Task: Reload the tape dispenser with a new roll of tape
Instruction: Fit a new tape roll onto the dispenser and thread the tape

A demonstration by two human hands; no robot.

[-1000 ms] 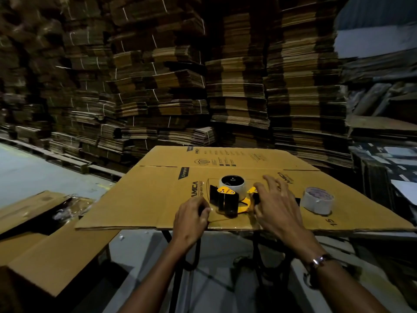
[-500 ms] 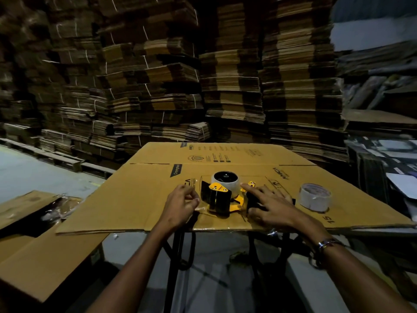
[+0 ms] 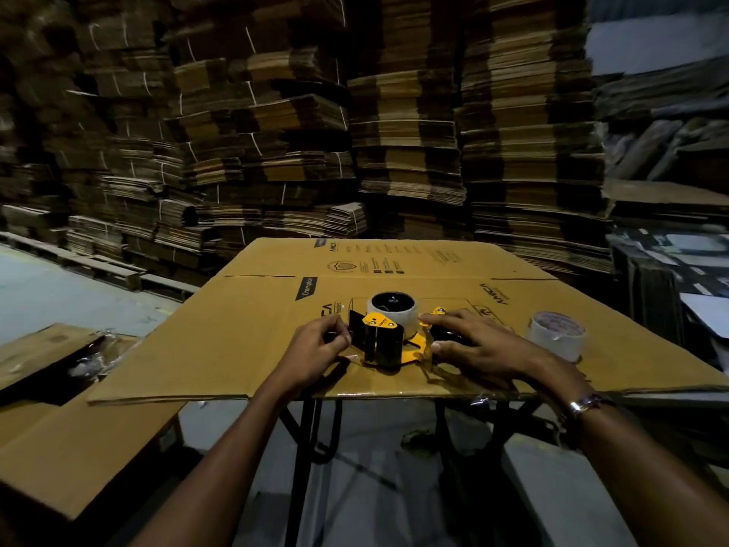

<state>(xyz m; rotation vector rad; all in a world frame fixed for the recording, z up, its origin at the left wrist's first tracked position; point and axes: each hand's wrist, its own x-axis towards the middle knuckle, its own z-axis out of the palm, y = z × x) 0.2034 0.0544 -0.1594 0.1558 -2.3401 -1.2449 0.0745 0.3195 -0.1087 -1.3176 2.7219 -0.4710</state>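
Observation:
A black and yellow tape dispenser lies on a flattened cardboard sheet that covers a small table. A whitish tape roll sits on the dispenser's far side, on its hub. My left hand is at the dispenser's left end, fingers curled against its black flap. My right hand rests over the dispenser's black handle at the right, fingers spread. A second, nearly spent tape roll stands loose on the cardboard to the right, untouched.
Tall stacks of flattened cartons wall in the far side. More flat cardboard lies low at the left. Black metal table legs show beneath the sheet. Dark clutter stands at the right.
My left hand has moved up from the near edge to the dispenser's left end. My right hand has settled lower over the handle. The view has shifted slightly.

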